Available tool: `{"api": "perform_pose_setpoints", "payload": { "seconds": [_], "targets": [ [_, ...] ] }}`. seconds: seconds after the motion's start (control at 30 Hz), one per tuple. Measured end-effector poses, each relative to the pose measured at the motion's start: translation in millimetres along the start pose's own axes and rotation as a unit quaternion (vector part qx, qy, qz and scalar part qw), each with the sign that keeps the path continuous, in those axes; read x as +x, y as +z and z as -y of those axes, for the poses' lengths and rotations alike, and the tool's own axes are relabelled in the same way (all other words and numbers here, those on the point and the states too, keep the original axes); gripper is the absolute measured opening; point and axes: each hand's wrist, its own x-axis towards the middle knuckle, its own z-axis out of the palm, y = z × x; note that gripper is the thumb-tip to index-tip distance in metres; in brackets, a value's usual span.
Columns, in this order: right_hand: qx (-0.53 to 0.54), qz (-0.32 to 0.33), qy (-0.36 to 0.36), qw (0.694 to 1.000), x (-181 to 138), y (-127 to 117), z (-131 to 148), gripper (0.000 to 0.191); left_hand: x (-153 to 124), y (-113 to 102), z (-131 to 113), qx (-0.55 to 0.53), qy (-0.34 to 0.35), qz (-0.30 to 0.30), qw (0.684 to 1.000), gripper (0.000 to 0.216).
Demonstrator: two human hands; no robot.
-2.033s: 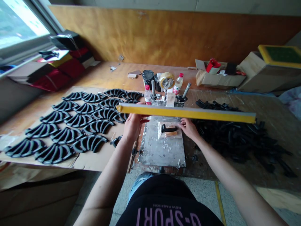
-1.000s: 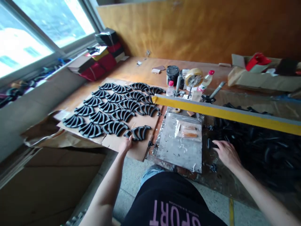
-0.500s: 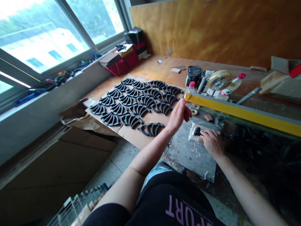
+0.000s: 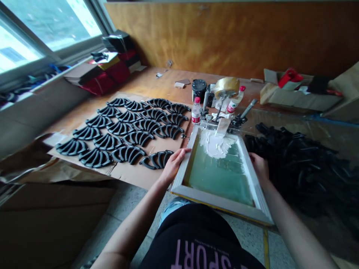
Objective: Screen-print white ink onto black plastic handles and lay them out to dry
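A screen-printing frame (image 4: 181, 178) with a green mesh lies lowered in front of me. White ink (image 4: 217, 147) is spread over the far part of its mesh, and a pale spatula-like blade (image 4: 223, 127) rests in it. My left hand (image 4: 174, 164) is closed on the frame's left edge, thumb on top. At the right edge, my right hand (image 4: 259, 166) grips the frame too, its fingertips partly hidden by the rim. Left of the frame, curved black pieces (image 4: 129, 153) lie in fanned rows on cardboard (image 4: 134, 175). Whatever is under the frame is hidden.
A big pile of black pieces (image 4: 297, 164) lies to the right. Behind the frame stand red-capped bottles (image 4: 196, 112), a black tub (image 4: 199, 89), a tape roll (image 4: 226, 86) and metal clamps (image 4: 238, 120). A cardboard box (image 4: 300, 95) sits back right.
The frame has come down from its raised position to lie flat. My left hand moved down with it, and my right hand left the small black piece for the frame's right edge. The view turned right.
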Motion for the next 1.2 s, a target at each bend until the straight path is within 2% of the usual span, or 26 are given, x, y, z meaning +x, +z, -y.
{"api": "perform_pose_setpoints", "payload": {
  "seconds": [0.07, 0.13, 0.2, 0.27, 0.33, 0.4, 0.47, 0.57, 0.67, 0.73, 0.87, 0.93, 1.03, 1.13, 1.2],
  "targets": [
    [-0.002, -0.065, -0.021, 0.998, 14, -11, 12, 0.034, -3, -2, 25, 0.011, -0.028, 0.008, 1.000, 0.055],
    [-0.009, -0.121, -0.108, 0.987, 34, -11, 41, 0.047, -1, -1, 48, 0.019, -0.050, 0.012, 0.999, 0.065],
    [-0.031, -0.124, -0.195, 0.973, 56, -2, 77, 0.062, 4, 0, 68, 0.048, -0.054, 0.012, 0.997, 0.070],
    [-0.063, -0.074, -0.227, 0.969, 74, 12, 106, 0.058, 10, 0, 81, 0.085, -0.046, 0.009, 0.995, 0.069],
    [-0.102, 0.000, -0.228, 0.968, 82, 25, 123, 0.039, 14, -1, 90, 0.112, -0.042, 0.008, 0.993, 0.067],
    [-0.135, 0.054, -0.226, 0.963, 77, 33, 127, 0.019, 15, -2, 95, 0.125, -0.042, 0.009, 0.991, 0.066],
    [-0.149, 0.085, -0.258, 0.951, 59, 33, 124, 0.008, 15, -3, 97, 0.129, -0.042, 0.006, 0.991, 0.065],
    [-0.132, 0.131, -0.361, 0.914, 28, 20, 117, 0.014, 14, -3, 96, 0.118, -0.040, -0.002, 0.992, 0.065],
    [-0.097, 0.185, -0.431, 0.878, 16, 2, 115, 0.017, 14, -1, 94, 0.107, -0.044, 0.003, 0.993, 0.066],
    [-0.084, 0.196, -0.425, 0.880, 19, -1, 117, 0.013, 14, 0, 93, 0.098, -0.050, 0.003, 0.994, 0.067],
    [-0.082, 0.109, -0.386, 0.912, 18, 12, 116, 0.017, 12, 1, 89, 0.081, -0.066, -0.007, 0.994, 0.068],
    [-0.074, 0.088, -0.408, 0.906, 9, 19, 112, 0.021, 11, 1, 86, 0.079, -0.069, -0.007, 0.994, 0.069],
    [-0.052, 0.108, -0.431, 0.894, 2, 19, 110, 0.019, 9, 1, 79, 0.088, -0.064, -0.006, 0.994, 0.068],
    [-0.040, 0.086, -0.371, 0.924, 23, 12, 121, 0.020, 4, -1, 64, 0.079, -0.075, 0.000, 0.994, 0.069],
    [-0.045, 0.051, -0.301, 0.951, 49, 6, 131, 0.040, 0, -2, 47, 0.053, -0.075, 0.007, 0.996, 0.070]
  ]
}}
